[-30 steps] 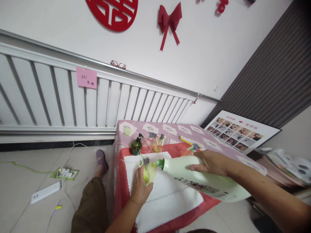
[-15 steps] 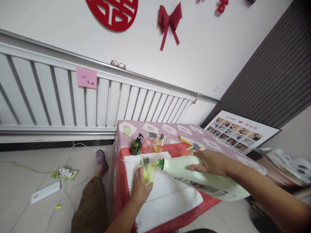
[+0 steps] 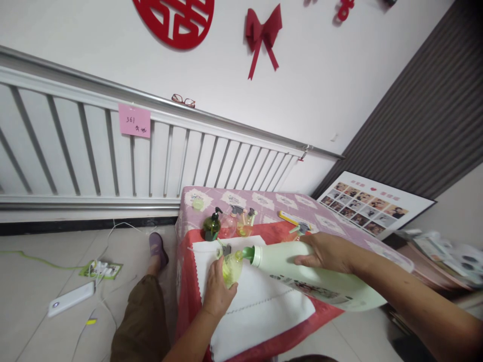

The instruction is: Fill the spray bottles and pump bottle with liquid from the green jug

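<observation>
My left hand is wrapped round a small clear yellow spray bottle without its head, tilted over the white cloth. My right hand grips a large pale green detergent jug, lying nearly sideways. The jug's green spout meets or almost meets the small bottle's neck; whether liquid flows I cannot tell. A grey spray head lies just behind my left hand. Behind it stand a dark green pump bottle, a pink spray bottle and a yellowish spray bottle.
An orange spray bottle is partly hidden behind my right hand, near a yellow strip-shaped thing. A red cloth lies under the white one on the table. A radiator stands behind. Cables and a power bank lie on the floor.
Both hands, the jug and the small bottle hold almost the same place. I see only a very slight shift of the jug.
</observation>
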Tool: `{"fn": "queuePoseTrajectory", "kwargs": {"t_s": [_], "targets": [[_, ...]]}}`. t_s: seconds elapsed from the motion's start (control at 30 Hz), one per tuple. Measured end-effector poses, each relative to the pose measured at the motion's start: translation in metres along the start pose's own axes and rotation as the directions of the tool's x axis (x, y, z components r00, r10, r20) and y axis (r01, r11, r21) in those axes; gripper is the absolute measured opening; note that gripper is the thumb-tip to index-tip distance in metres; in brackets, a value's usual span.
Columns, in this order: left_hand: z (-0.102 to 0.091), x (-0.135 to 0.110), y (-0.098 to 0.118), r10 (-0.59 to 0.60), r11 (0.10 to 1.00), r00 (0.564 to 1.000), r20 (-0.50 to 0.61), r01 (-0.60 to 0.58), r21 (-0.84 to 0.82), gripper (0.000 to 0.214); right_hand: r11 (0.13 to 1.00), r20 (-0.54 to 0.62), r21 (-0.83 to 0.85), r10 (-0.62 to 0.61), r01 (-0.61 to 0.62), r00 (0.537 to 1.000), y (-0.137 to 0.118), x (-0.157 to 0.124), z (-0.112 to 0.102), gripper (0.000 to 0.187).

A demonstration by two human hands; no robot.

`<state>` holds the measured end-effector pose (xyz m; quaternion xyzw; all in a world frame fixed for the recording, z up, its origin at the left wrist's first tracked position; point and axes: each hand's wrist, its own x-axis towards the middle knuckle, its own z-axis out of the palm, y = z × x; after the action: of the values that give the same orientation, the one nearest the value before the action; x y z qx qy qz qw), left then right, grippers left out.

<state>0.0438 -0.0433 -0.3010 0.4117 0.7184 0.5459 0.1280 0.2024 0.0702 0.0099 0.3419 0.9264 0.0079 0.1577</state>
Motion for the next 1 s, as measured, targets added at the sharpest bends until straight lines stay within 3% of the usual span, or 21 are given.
{"fn": "queuePoseTrajectory", "kwargs": {"t_s": [1.0], "targets": [[0.0014,0.0003,-0.0021,-0.002,1.0,1.0,-0.005,0.002,-0.012,0.08,1.0,-0.007,-0.022,-0.002,0.002,1.0,0.004,0.0012,0.0031,0.042]]}}
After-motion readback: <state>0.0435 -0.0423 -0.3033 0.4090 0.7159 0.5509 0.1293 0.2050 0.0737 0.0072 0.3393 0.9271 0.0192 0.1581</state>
